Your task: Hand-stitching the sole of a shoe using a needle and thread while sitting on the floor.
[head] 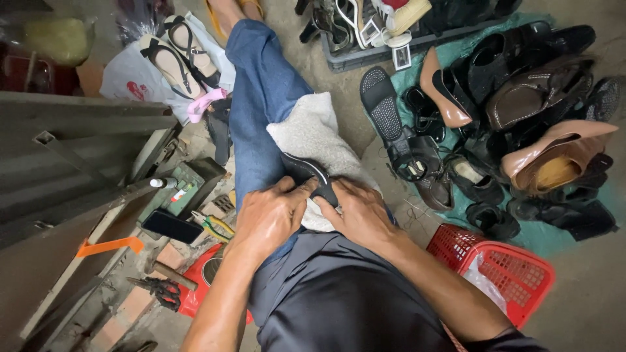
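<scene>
Gripping a black shoe [312, 175] from both sides over a grey cloth [317, 138] on the lap, left hand [270, 215] and right hand [360, 210] closed tight on it, red basket [521, 277] right, phone [172, 226], pliers [158, 290] left.

— Only one view? From where?

— One, worn on the head. Looks steeply down over the lap, close to the left hand [270, 215] and right hand [358, 212], both near the frame's middle.

— Facing which way?

— Forward along the outstretched leg [257, 98], toward the floor [587, 287]. Wide angle, with bent edges.

— How much taken in?

— Tools [163, 290] at lower left, piled shoes [521, 111] at upper right, red basket [515, 274] at lower right. Forearms entering from the bottom edge. No second view for overlap.
</scene>
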